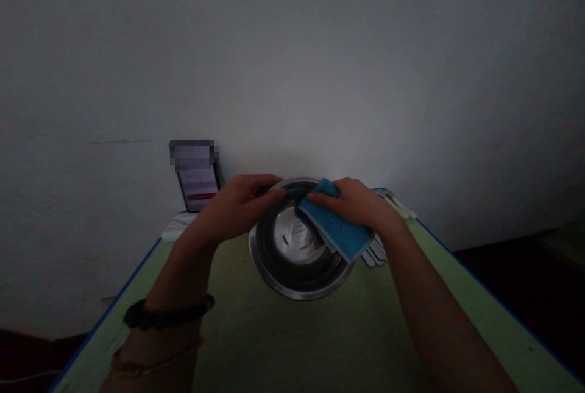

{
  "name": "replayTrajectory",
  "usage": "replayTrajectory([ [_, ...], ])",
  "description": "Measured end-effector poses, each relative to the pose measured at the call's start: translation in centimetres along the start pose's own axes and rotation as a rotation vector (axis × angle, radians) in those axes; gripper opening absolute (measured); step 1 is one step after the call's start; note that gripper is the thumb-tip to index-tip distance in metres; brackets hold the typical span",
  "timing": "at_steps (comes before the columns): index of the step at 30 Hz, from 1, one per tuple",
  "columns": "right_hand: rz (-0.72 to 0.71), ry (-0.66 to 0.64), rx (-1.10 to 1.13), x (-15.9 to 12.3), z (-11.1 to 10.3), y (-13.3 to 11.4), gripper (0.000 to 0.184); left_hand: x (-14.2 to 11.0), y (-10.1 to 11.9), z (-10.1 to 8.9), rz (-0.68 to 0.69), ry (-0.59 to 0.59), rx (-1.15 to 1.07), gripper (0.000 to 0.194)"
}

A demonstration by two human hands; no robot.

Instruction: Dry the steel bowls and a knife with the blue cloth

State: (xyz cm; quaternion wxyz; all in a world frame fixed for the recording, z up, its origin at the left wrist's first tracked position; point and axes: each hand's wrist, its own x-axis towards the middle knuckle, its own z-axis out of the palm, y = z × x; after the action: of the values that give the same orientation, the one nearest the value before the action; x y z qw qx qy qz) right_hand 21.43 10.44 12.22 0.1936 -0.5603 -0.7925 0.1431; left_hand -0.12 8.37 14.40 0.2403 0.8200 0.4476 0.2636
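Note:
A round steel bowl (292, 271) is tilted toward me above the green table (283, 344). My left hand (237, 204) grips the bowl's far left rim, fingers curled over the edge. My right hand (359, 201) presses a blue cloth (336, 228) against the bowl's upper right rim; the cloth hangs partly into the bowl. A dark bead bracelet sits on my left wrist.
A phone (200, 186) with a lit screen leans against the white wall behind the bowl, at the left. Several pale utensils (377, 253) lie on the table under my right wrist. The table has a blue edge (479, 286); dark floor lies to the right.

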Motion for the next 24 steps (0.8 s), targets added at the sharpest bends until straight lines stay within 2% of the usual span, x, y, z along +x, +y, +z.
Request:
replayTrajectory([
  [2, 0.028, 0.007, 0.012, 0.1, 0.0, 0.4, 0.055, 0.1, -0.1, 0.1, -0.001, 0.083, -0.007, 0.033],
  [6, 0.107, 0.035, 0.122, 0.5, 0.0, 0.9, 0.044, 0.3, 0.1, 0.2, -0.033, 0.432, 0.108, 0.034],
  [8, 0.120, 0.054, 0.154, 0.6, 0.0, 1.0, 0.037, 0.4, 0.1, 0.2, -0.061, 0.540, 0.173, 0.035],
  [10, 0.097, 0.092, 0.120, 0.7, 0.0, 1.0, 0.030, 0.4, 0.0, 0.1, -0.096, 0.483, 0.248, 0.036],
  [13, -0.010, 0.148, -0.050, 0.4, -0.2, 0.6, 0.022, 0.3, -0.5, 0.1, -0.123, 0.180, 0.369, 0.031],
  [15, -0.116, 0.131, -0.151, 0.1, -0.3, -0.3, 0.016, 0.2, -0.6, 0.4, -0.075, -0.025, 0.366, 0.027],
  [16, -0.162, 0.112, -0.183, -0.1, -0.3, -0.8, 0.013, 0.2, -0.4, 0.5, -0.043, -0.077, 0.354, 0.026],
  [20, -0.254, 0.117, -0.212, -0.5, 0.1, -2.7, 0.014, 0.2, 0.7, 1.2, -0.061, -0.140, 0.454, 0.029],
  [24, -0.225, 0.238, -0.166, 0.1, 0.8, -2.6, 0.016, 0.3, 1.2, 1.0, -0.075, -0.083, 0.504, 0.036],
])
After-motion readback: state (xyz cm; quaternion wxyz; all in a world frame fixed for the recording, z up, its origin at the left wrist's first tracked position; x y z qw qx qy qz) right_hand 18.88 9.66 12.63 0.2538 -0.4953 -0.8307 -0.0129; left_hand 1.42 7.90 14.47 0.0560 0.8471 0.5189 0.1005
